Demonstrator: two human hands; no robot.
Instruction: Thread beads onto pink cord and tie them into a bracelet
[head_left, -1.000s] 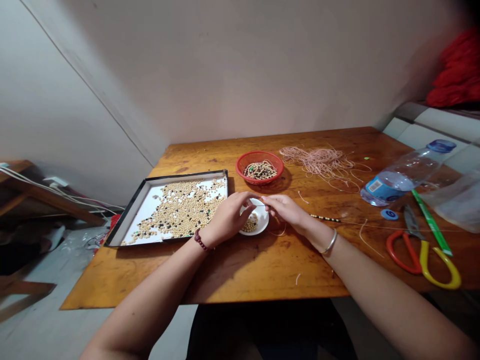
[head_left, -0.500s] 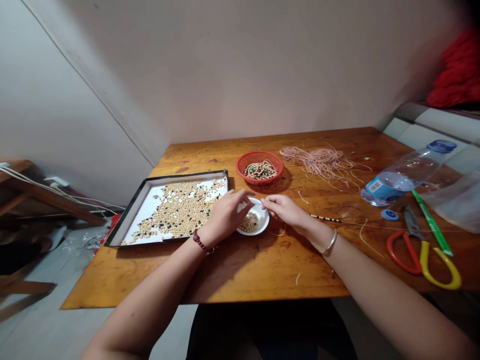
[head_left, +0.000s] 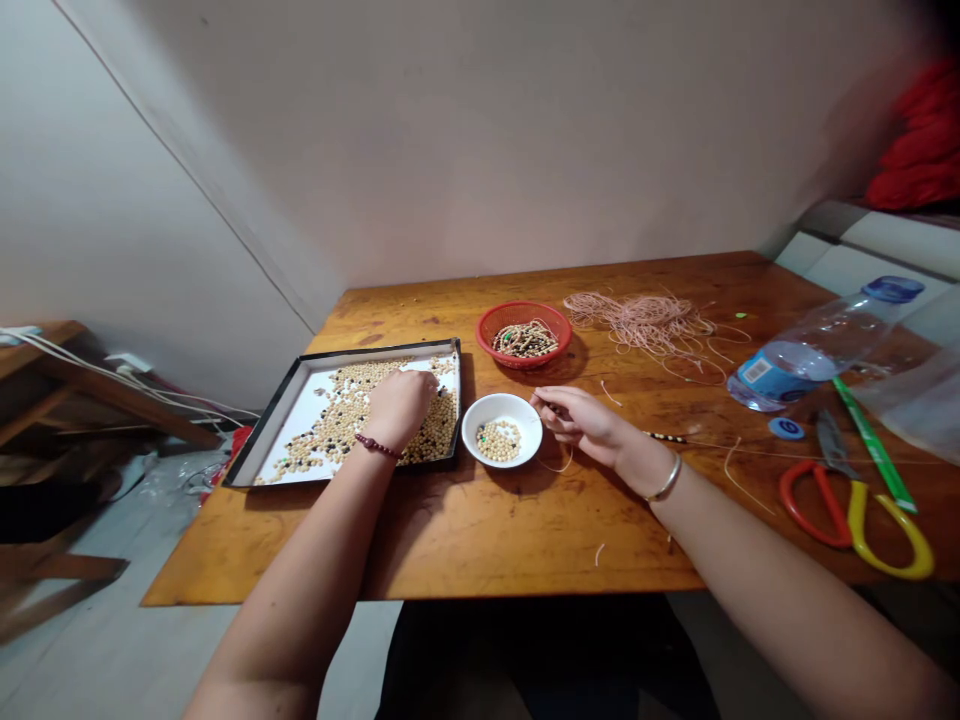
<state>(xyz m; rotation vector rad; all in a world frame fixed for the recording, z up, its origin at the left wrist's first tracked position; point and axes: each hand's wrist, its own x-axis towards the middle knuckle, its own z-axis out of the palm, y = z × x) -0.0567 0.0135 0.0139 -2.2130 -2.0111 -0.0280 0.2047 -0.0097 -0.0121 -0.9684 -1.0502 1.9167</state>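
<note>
Left fingers (head_left: pixel 428 383) among beads (head_left: pixel 349 408), grip hidden; right fingers (head_left: pixel 556 397) pinching beaded string (head_left: pixel 667 437). Wooden table (head_left: pixel 480 550), pale wall (head_left: pixel 525 150) behind.

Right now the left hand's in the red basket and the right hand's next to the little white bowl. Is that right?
Not quite: the left hand is at the beads in the black-edged tray, and the red basket has no hand in it. The head view shows this. The right hand is next to the little white bowl.

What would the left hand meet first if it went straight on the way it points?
Most likely the loose beads in the shallow tray, since the left hand is over them; whether it touches them now is hidden.
</note>
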